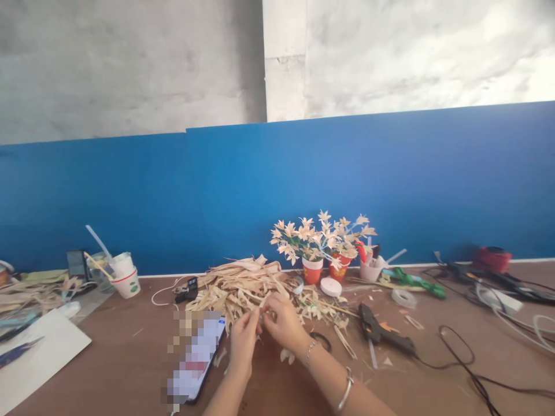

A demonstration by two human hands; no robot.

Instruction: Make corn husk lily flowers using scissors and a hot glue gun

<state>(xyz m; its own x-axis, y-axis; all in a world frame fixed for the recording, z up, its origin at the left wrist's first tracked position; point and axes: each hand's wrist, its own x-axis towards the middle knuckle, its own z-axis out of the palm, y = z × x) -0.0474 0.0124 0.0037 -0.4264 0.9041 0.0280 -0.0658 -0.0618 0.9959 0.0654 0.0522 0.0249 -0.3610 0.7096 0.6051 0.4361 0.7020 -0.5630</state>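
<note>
1. Rising behind the bench are a bare grey wall (pixel 130 63) and a long blue board (pixel 347 185), and the brown table (pixel 108 358) is running the full width below them.
2. Sitting in the middle of the table is a loose heap of pale dried leaf strips (pixel 238 283), and both hands are working at its near edge.
3. Standing against the board just behind the heap are small red pots of finished straw flowers (pixel 323 237).
4. Lying to the right of the hands is a black glue gun (pixel 381 332), its cable trailing off right; a white cup (pixel 128 283) is standing at the left, and a phone (pixel 197 358) is lying just left of the left wrist.
5. The left hand (pixel 243 341) and the right hand (pixel 284 323) are meeting fingertip to fingertip, fingers pinched together on a thin strip (pixel 261 314) from the heap, held just above the table.
6. That strip is looking very light, dry and papery, likely to crease or split along its length if pulled hard; a gentle pinch near its ends, close to the spot being worked, seems the safest hold. How much of it is sitting inside the fingers cannot be told.
</note>
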